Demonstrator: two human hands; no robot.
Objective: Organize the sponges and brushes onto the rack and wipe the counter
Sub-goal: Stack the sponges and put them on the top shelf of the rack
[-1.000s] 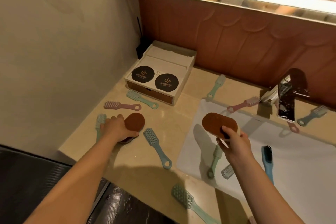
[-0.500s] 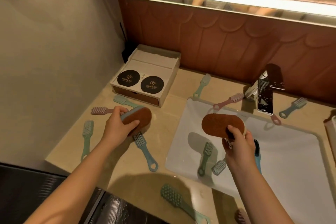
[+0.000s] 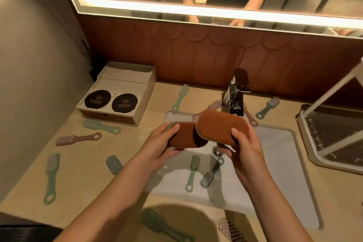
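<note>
Sponges number two, and both are held above the sink. The left hand has its fingers curled over the far edge of the left sponge, with the thumb under its near edge. The right hand has its thumb pressed on top of the right sponge and its fingers tucked beneath, so each hand is clamped on its own sponge. The right sponge overlaps the left one's edge.

Twelve brushes can be counted, all lying loose.
- **In the sink, two:** the green basin brush and the dark basin brush.
- **Behind the sink, four:** the back green brush, the back pink brush, a pink handle whose head is hidden, and the far green brush.
- **Left of the sink, four:** the mint brush, the pink brush, a blue-grey brush head with its handle behind the left arm, and the pale green brush.
- **In front of the sink, two:** the front green brush and the front pink brush.

The single rack stands right of the sink. No sponge or brush shows on the part of it in view.

The task looks barely begun. The sponges are gathered but not yet racked, and every brush is still to be moved. The counter seems not yet wiped, and no cloth is in sight.
</note>
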